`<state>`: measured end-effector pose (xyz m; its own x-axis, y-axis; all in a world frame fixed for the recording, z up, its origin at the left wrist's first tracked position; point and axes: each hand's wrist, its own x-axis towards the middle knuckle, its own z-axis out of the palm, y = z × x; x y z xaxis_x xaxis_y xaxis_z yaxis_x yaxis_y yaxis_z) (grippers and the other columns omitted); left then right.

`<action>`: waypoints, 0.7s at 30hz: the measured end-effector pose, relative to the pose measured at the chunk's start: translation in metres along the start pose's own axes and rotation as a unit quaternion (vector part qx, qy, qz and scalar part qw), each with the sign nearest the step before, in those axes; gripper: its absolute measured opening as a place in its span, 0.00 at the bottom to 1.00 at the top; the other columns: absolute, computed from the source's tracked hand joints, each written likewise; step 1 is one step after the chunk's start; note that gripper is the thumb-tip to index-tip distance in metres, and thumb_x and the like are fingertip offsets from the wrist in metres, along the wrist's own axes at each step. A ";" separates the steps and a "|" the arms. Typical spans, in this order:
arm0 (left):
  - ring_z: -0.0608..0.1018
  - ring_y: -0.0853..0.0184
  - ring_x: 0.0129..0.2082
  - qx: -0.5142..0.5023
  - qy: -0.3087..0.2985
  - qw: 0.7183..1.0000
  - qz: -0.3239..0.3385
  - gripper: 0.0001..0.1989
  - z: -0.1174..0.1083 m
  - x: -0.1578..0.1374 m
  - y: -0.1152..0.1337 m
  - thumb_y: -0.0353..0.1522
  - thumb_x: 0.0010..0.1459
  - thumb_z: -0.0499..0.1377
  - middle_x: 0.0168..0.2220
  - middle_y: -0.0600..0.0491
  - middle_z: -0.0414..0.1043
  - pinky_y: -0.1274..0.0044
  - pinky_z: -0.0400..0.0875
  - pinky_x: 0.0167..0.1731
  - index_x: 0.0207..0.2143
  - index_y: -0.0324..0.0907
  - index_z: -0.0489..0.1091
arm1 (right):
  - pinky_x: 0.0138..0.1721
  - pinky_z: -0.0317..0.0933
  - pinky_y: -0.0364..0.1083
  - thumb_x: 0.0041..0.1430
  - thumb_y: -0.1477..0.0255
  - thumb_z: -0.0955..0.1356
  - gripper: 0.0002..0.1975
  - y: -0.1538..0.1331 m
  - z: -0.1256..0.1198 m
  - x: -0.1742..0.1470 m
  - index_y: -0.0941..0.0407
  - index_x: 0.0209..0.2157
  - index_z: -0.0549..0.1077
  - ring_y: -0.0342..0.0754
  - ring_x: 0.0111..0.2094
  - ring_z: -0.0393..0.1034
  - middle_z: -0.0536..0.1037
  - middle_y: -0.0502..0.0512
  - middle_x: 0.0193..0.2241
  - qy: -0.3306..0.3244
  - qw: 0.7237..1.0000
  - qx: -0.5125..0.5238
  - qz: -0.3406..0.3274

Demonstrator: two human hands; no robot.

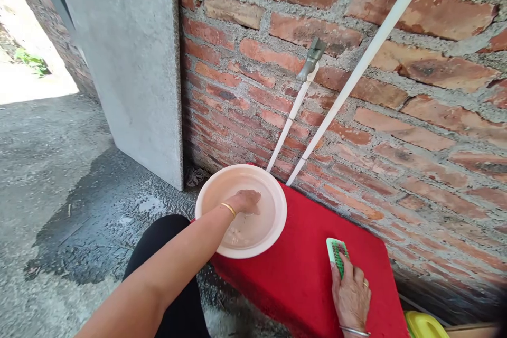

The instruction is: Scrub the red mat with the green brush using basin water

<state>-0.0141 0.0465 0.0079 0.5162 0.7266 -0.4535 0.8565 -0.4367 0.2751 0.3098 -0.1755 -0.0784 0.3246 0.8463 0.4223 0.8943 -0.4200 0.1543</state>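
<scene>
A pale pink plastic basin (pixel 280 222) holding water stands at the left end of a red-covered bench (pixel 277 280). My left hand (pixel 246 202), with a gold bangle at the wrist, dips into the water. Its fingers look loosely apart and partly under the surface, and I see nothing held in them. To the right, my right hand (pixel 351 290) grips a green scrub brush (pixel 336 251) by its near end, thumb on one side and fingers on the other. Bristles show on the upper face of the brush, which is at the red cover.
A brick wall (pixel 428 163) runs behind the bench, with two white pipes (pixel 356 74) and a grey tap fitting (pixel 312 58). A grey slab (pixel 130 63) leans at left over wet concrete floor (pixel 91 211). A yellow container (pixel 423 325) sits at lower right.
</scene>
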 end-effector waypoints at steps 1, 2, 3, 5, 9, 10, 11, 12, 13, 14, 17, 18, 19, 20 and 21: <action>0.74 0.53 0.52 -0.001 0.002 1.000 -0.001 0.21 0.000 0.000 0.000 0.41 0.53 0.61 0.54 0.43 0.70 0.65 0.68 0.50 0.47 0.43 0.67 | 0.32 0.56 0.48 0.67 0.55 0.51 0.28 0.001 -0.001 -0.003 0.55 0.53 0.70 0.51 0.32 0.66 0.72 0.60 0.35 0.002 1.000 0.001 -0.001; 0.74 0.53 0.52 -0.002 0.005 1.000 -0.001 0.20 0.000 0.000 0.000 0.41 0.52 0.61 0.54 0.44 0.71 0.65 0.68 0.50 0.46 0.43 0.67 | 0.32 0.56 0.48 0.67 0.55 0.51 0.29 0.002 -0.002 -0.007 0.56 0.53 0.71 0.52 0.31 0.66 0.72 0.60 0.34 0.006 1.000 0.002 -0.002; 0.74 0.54 0.52 -0.001 0.006 1.000 -0.002 0.20 0.000 -0.001 0.000 0.41 0.52 0.61 0.53 0.45 0.71 0.66 0.68 0.50 0.46 0.44 0.67 | 0.32 0.56 0.49 0.67 0.55 0.51 0.29 0.003 -0.003 -0.011 0.56 0.53 0.71 0.52 0.31 0.66 0.72 0.60 0.34 0.010 1.000 0.005 -0.004; 0.74 0.54 0.52 0.000 0.007 1.000 -0.001 0.20 0.000 0.000 0.000 0.41 0.52 0.61 0.53 0.45 0.71 0.66 0.68 0.50 0.46 0.44 0.67 | 0.32 0.57 0.50 0.67 0.55 0.51 0.29 0.006 -0.005 -0.020 0.56 0.53 0.71 0.52 0.31 0.66 0.72 0.61 0.34 0.016 1.000 0.010 -0.011; 0.74 0.53 0.52 0.007 0.006 1.000 0.007 0.20 0.003 0.003 -0.002 0.42 0.52 0.61 0.53 0.44 0.71 0.64 0.68 0.50 0.46 0.43 0.67 | 0.34 0.58 0.51 0.66 0.54 0.51 0.30 0.008 -0.011 -0.039 0.57 0.52 0.71 0.53 0.32 0.67 0.73 0.62 0.36 0.021 0.999 0.027 -0.021; 0.74 0.52 0.52 0.010 0.006 1.000 0.008 0.21 0.004 0.005 -0.003 0.42 0.52 0.61 0.53 0.43 0.71 0.64 0.68 0.50 0.46 0.43 0.67 | 0.34 0.58 0.52 0.66 0.54 0.50 0.31 0.008 -0.013 -0.043 0.57 0.52 0.71 0.53 0.32 0.67 0.74 0.62 0.37 0.020 0.999 0.031 -0.017; 0.74 0.52 0.52 0.013 0.006 1.000 0.008 0.21 0.005 0.007 -0.003 0.43 0.52 0.61 0.53 0.43 0.71 0.64 0.68 0.50 0.46 0.43 0.67 | 0.34 0.59 0.52 0.66 0.53 0.50 0.31 0.007 -0.014 -0.047 0.57 0.51 0.71 0.53 0.32 0.67 0.74 0.62 0.37 0.018 0.999 0.034 -0.011; 0.74 0.52 0.52 0.015 0.006 1.000 0.006 0.21 0.006 0.008 -0.004 0.43 0.52 0.61 0.53 0.43 0.71 0.64 0.68 0.50 0.46 0.43 0.67 | 0.34 0.59 0.52 0.66 0.53 0.50 0.30 0.006 -0.015 -0.051 0.56 0.51 0.71 0.54 0.32 0.67 0.74 0.62 0.37 0.015 0.999 0.038 -0.004; 0.74 0.53 0.53 0.015 0.007 1.000 0.005 0.21 0.007 0.009 -0.005 0.43 0.52 0.61 0.53 0.44 0.71 0.65 0.68 0.50 0.46 0.43 0.67 | 0.34 0.59 0.52 0.66 0.53 0.51 0.30 0.004 -0.015 -0.054 0.55 0.52 0.71 0.54 0.32 0.68 0.74 0.62 0.37 0.011 0.999 0.042 0.003; 0.74 0.53 0.53 0.015 0.009 1.000 0.003 0.21 0.008 0.010 -0.005 0.43 0.52 0.61 0.52 0.44 0.71 0.65 0.68 0.50 0.46 0.43 0.68 | 0.34 0.59 0.52 0.66 0.53 0.51 0.29 0.003 -0.014 -0.057 0.54 0.52 0.71 0.54 0.33 0.68 0.74 0.62 0.38 0.008 0.999 0.048 0.006; 0.74 0.53 0.52 0.013 0.011 1.000 0.005 0.20 0.007 0.009 -0.005 0.43 0.52 0.61 0.53 0.45 0.71 0.65 0.68 0.50 0.45 0.43 0.68 | 0.34 0.60 0.52 0.65 0.53 0.54 0.27 -0.003 -0.010 -0.067 0.52 0.54 0.70 0.54 0.34 0.69 0.75 0.61 0.39 0.001 0.997 0.072 -0.002; 0.74 0.53 0.53 0.013 0.010 1.000 0.006 0.20 0.007 0.008 -0.005 0.42 0.52 0.61 0.53 0.44 0.71 0.65 0.68 0.50 0.45 0.43 0.68 | 0.34 0.60 0.51 0.65 0.53 0.55 0.26 -0.005 -0.008 -0.071 0.51 0.54 0.70 0.54 0.35 0.69 0.75 0.61 0.40 -0.001 0.997 0.081 -0.009; 0.74 0.53 0.53 0.015 0.009 1.000 0.007 0.21 0.006 0.008 -0.004 0.42 0.52 0.61 0.54 0.44 0.71 0.65 0.68 0.50 0.46 0.43 0.68 | 0.35 0.60 0.51 0.65 0.53 0.56 0.25 -0.008 -0.006 -0.074 0.50 0.54 0.70 0.54 0.35 0.69 0.75 0.60 0.40 -0.001 0.996 0.091 -0.017; 0.74 0.53 0.53 0.018 0.008 1.000 0.007 0.21 0.006 0.007 -0.004 0.42 0.52 0.61 0.54 0.43 0.71 0.65 0.68 0.50 0.46 0.43 0.67 | 0.35 0.60 0.51 0.65 0.54 0.56 0.25 -0.012 -0.004 -0.077 0.50 0.54 0.70 0.54 0.36 0.69 0.75 0.60 0.41 0.000 0.995 0.101 -0.025; 0.74 0.52 0.53 0.020 0.007 1.000 0.008 0.21 0.005 0.007 -0.004 0.42 0.52 0.61 0.54 0.43 0.70 0.65 0.68 0.50 0.46 0.43 0.67 | 0.36 0.60 0.51 0.65 0.54 0.57 0.24 -0.017 -0.003 -0.079 0.49 0.54 0.70 0.54 0.36 0.69 0.75 0.60 0.42 0.001 0.993 0.110 -0.034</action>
<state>-0.0138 0.0504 -0.0007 0.5294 0.7269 -0.4375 0.8480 -0.4689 0.2471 0.2679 -0.2367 -0.1116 0.2604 0.8695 0.4198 0.9599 -0.2797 -0.0161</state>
